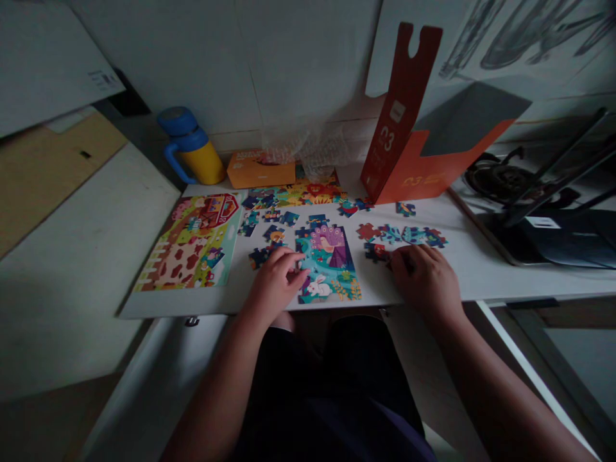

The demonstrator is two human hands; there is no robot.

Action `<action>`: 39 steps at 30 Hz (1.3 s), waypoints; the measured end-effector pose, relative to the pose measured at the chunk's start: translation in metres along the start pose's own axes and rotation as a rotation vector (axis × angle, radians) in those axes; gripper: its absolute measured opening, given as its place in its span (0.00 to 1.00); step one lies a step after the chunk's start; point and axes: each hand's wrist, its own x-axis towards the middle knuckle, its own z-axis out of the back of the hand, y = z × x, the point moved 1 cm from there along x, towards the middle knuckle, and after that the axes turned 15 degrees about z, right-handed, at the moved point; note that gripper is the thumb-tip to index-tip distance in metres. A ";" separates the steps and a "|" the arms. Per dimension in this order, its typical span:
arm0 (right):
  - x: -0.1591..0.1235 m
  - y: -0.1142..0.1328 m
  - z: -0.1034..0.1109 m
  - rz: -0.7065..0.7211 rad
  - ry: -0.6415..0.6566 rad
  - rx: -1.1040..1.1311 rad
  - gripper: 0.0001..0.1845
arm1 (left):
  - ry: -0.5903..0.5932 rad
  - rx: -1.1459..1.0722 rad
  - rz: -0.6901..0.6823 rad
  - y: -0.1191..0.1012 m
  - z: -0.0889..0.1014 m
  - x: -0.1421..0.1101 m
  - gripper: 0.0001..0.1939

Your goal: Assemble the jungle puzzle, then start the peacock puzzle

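A partly joined jigsaw puzzle (pixel 332 263) with a purple peacock and a white rabbit lies on the white table. My left hand (pixel 278 277) rests at its left edge, with thumb and fingers apart and fingertips touching the puzzle. To the right, my right hand (pixel 427 277) is curled low over the table. Its fingertips meet a dark blue and red puzzle piece (pixel 376 251); what they hold, if anything, is hidden. Beyond that hand lies a row of joined blue and red pieces (pixel 402 235). Loose puzzle pieces (pixel 274 234) are scattered left of the puzzle.
A farm picture puzzle (pixel 192 240) lies at left, and an animal puzzle strip (pixel 308 194) behind. Along the wall stand a blue and yellow flask (pixel 205 160), an orange box (pixel 260 172), crumpled clear plastic (pixel 317 151) and a tall open orange carton (pixel 414 167). A gas burner (pixel 514 183) is at right.
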 end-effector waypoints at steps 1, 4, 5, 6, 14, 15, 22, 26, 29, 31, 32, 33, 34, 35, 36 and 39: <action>0.000 0.000 0.000 0.001 -0.002 -0.001 0.10 | 0.000 0.004 -0.003 0.000 0.000 0.000 0.11; 0.000 0.000 0.000 0.010 -0.004 0.000 0.10 | 0.001 0.037 -0.014 0.000 -0.002 -0.001 0.09; 0.000 0.000 0.000 0.010 -0.004 0.002 0.09 | 0.003 0.048 -0.018 0.000 -0.002 -0.001 0.09; 0.000 0.000 0.001 0.009 -0.005 0.004 0.09 | 0.006 0.056 -0.020 0.001 -0.003 -0.001 0.08; -0.001 0.001 0.000 -0.007 -0.006 0.007 0.08 | 0.004 0.093 -0.036 -0.002 -0.003 -0.001 0.09; -0.001 0.001 0.000 -0.007 -0.005 0.009 0.08 | -0.002 0.098 -0.031 -0.003 -0.003 -0.001 0.08; 0.000 0.001 0.001 0.000 -0.007 0.010 0.09 | -0.051 0.151 -0.019 -0.004 -0.005 -0.003 0.05; 0.000 0.000 0.001 -0.010 0.006 0.016 0.09 | -0.051 0.176 -0.046 -0.002 -0.005 -0.003 0.07; 0.000 0.000 0.000 -0.011 0.000 0.012 0.10 | -0.034 0.207 -0.104 -0.003 -0.004 -0.004 0.10; 0.000 0.000 0.000 -0.003 -0.008 0.012 0.10 | 0.006 0.227 -0.145 -0.004 -0.004 -0.005 0.12; 0.000 -0.001 0.000 0.000 -0.010 0.012 0.10 | 0.023 0.234 -0.160 -0.005 -0.003 -0.006 0.13; 0.000 -0.001 0.000 0.000 -0.010 0.011 0.09 | 0.034 0.241 -0.169 -0.006 -0.003 -0.006 0.13; 0.000 -0.001 0.000 -0.001 -0.008 0.010 0.09 | 0.040 0.246 -0.178 -0.006 -0.003 -0.007 0.13; 0.000 0.000 0.000 -0.002 -0.006 0.009 0.09 | 0.040 0.251 -0.189 -0.007 -0.002 -0.007 0.13; 0.000 0.000 0.000 -0.004 -0.005 0.007 0.09 | 0.039 0.256 -0.201 -0.007 -0.002 -0.007 0.12; 0.000 0.001 0.001 -0.006 -0.003 0.011 0.09 | 0.046 0.267 -0.228 -0.007 -0.003 -0.006 0.11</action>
